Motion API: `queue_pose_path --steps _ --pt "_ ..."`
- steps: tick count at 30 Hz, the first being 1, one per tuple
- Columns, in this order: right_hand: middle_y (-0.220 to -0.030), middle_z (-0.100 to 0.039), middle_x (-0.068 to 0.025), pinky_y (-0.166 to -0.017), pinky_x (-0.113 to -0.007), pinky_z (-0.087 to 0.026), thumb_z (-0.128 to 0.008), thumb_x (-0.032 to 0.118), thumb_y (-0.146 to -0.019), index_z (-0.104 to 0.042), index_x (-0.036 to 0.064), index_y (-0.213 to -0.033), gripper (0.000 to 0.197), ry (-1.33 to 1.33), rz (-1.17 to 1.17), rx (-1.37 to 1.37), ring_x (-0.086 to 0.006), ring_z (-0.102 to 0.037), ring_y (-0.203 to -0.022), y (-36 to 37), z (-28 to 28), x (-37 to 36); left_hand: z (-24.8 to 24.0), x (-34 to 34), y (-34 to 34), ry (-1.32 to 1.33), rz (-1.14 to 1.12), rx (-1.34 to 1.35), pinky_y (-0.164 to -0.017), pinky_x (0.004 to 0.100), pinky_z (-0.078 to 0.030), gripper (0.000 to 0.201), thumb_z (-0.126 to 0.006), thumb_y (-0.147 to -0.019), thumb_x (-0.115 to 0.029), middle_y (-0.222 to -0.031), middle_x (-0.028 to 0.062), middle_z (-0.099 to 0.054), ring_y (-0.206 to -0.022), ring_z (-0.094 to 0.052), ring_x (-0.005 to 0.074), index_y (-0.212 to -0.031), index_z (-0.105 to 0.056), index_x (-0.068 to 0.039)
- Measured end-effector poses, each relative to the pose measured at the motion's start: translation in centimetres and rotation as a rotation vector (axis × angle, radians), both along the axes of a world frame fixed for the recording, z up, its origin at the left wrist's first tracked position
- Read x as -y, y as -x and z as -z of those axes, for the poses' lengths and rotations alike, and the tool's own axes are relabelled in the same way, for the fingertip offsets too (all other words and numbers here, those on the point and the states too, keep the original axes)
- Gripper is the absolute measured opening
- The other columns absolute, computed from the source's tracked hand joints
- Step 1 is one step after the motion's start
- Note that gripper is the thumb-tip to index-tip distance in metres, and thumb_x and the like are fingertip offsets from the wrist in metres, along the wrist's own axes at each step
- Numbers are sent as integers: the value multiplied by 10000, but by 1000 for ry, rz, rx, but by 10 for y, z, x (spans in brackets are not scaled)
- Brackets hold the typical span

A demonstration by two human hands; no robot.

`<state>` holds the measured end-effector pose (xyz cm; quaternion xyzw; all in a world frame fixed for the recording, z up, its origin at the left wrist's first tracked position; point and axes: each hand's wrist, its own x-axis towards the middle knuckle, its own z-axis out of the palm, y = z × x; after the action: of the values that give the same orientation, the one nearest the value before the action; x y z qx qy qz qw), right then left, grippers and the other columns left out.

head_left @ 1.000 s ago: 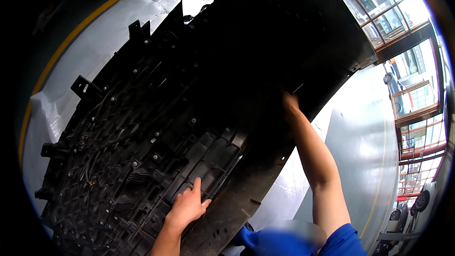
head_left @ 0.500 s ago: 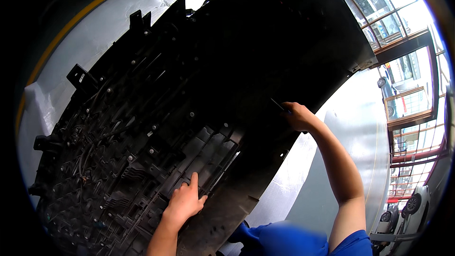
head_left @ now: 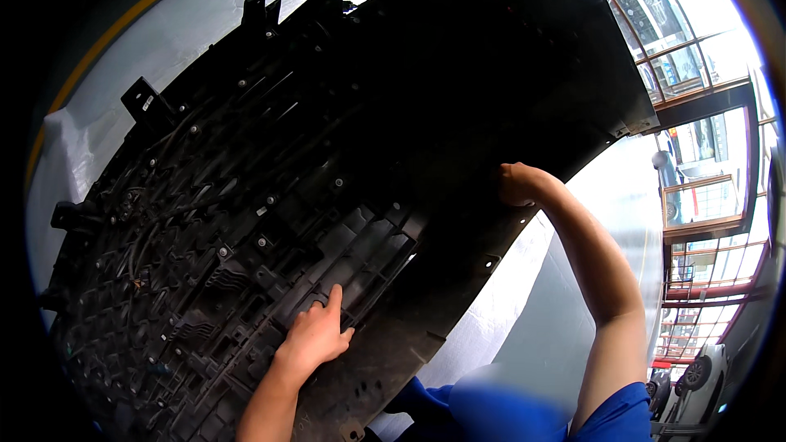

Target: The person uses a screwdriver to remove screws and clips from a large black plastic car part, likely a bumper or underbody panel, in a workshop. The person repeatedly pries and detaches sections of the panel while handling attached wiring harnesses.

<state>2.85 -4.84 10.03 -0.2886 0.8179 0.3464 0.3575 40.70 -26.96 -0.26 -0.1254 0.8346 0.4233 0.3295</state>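
Note:
A large black moulded plastic panel (head_left: 311, 115), with ribs, clips, brackets and bolt heads on its near face, fills most of the view. My left hand (head_left: 317, 336) rests on its ribbed lower part, index finger stretched out, thumb apart and the other fingers curled. Beyond it to the right, my right hand (head_left: 521, 183) is closed and held over the dark smooth part near the panel's right edge. A thin rod-like tool showed in that hand half a second ago; against the black surface it cannot be made out now.
Upright brackets (head_left: 147, 105) jut from the panel's far left edge. Pale sheeting (head_left: 139, 65) lies beyond it, bordered by a yellow line (head_left: 123, 20). At the right are a grey floor (head_left: 565, 303), window frames (head_left: 712, 188) and a parked car (head_left: 696, 376).
The view has shifted slightly. My right hand has turned, and the thin tool in its fingers has dropped out of sight. My left hand keeps its place on the panel.

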Motion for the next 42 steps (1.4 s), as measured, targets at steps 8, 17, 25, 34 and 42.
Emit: queue_pose_path --steps 8,17,25,34,42 --pt "-1130 -749 -177 -805 -435 -625 -532 252 -1041 -645 212 -1425 402 43 -281 132 -352 -748 -977 20 -16 19 -5 4 2 -12 25 48 -1036 550 -502 886 -744 -915 -344 -1229 383 -628 -1168 -622 549 -1571 -246 -16" --pt "-1128 -756 -164 -828 -414 -635 -577 134 -970 -454 229 -1583 632 -196 -375 14 -316 -753 -1022 3 -24 23 -12 9 4 -9 37 91 -1066 535 -485 899 -736 -917 -359 -1277 378 -616 -1204 -612 535 -1577 -227 -25" --pt "-1080 -769 -133 -816 -426 -624 -651 124 -922 -677 256 -1374 471 154 103 -99 -329 -751 -998 -17 -16 -17 -27 16 13 -42 49 147 -1087 517 -475 932 -745 -905 -365 -1307 386 -600 -1252 -587 533 -1596 -227 -13" --pt "-1060 -761 -202 -846 -443 -613 -595 172 -996 -639 188 -1429 436 443 393 -325 -359 -751 -951 -17 -58 -41 -30 22 11 -36 76 130 -1112 499 -459 953 -756 -897 -374 -1340 380 -590 -1286 -568 524 -1605 -231 -11" --pt "-1091 -760 -185 -839 -465 -615 -564 93 -910 -663 187 -1348 459 317 286 -529 -374 -748 -1000 -24 -41 -27 -27 21 8 -27 69 126 -1103 518 -461 947 -747 -903 -367 -1326 375 -594 -1274 -574 527 -1601 -220 -7"
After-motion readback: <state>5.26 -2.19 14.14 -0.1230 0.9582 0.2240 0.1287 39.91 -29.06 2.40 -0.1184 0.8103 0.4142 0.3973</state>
